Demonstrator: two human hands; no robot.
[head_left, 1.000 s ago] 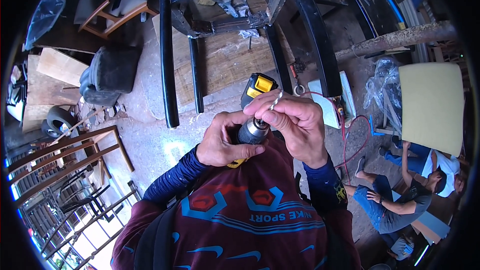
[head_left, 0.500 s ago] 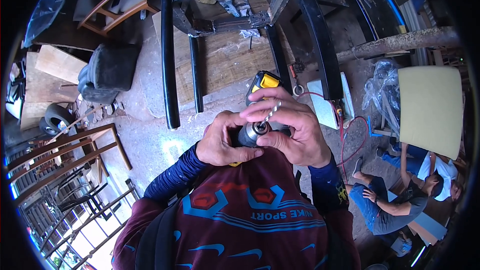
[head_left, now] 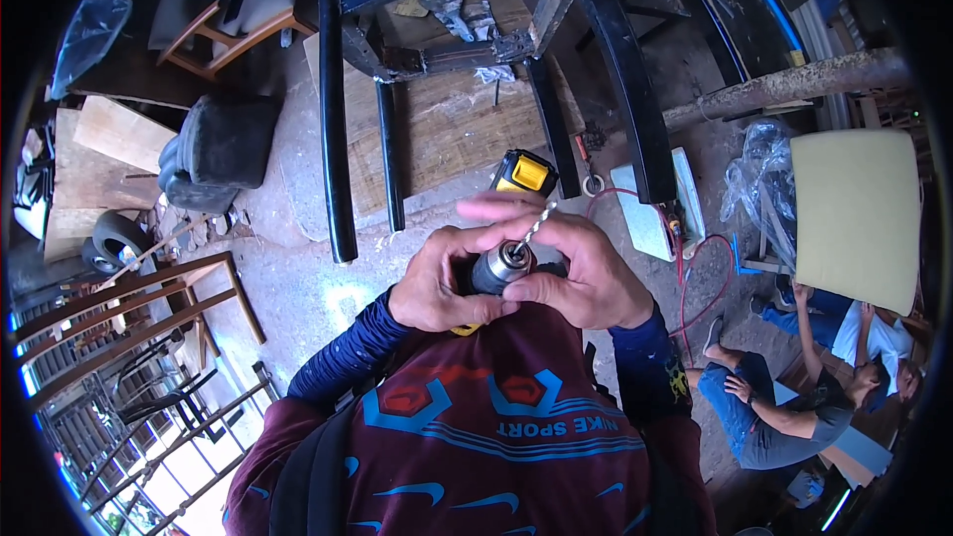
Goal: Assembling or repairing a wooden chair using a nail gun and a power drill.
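Close in front of my chest, both hands hold a black and yellow cordless drill [head_left: 489, 276] with its chuck facing up. A silver twist drill bit [head_left: 537, 224] stands tilted in the chuck. My left hand [head_left: 437, 278] is closed around the drill's left side, thumb below the chuck. From the right, my right hand [head_left: 601, 278] grips the chuck, its thumb on the collar; its upper fingers reach behind the bit and are partly blurred. Beyond the fingers shows the drill's yellow and black battery [head_left: 528, 174]. The drill's handle is mostly hidden.
A black chair frame [head_left: 457, 60] stands legs toward me, over a plywood sheet [head_left: 447, 154]. Right of it are a red hose [head_left: 685, 288] and a white board [head_left: 645, 208]. Two people sit at the right near a cream panel [head_left: 854, 218]. A wooden frame [head_left: 179, 288] stands left.
My right hand's upper fingers have swung left and down around the chuck, uncovering more of the battery. The drill and my left hand have barely moved.
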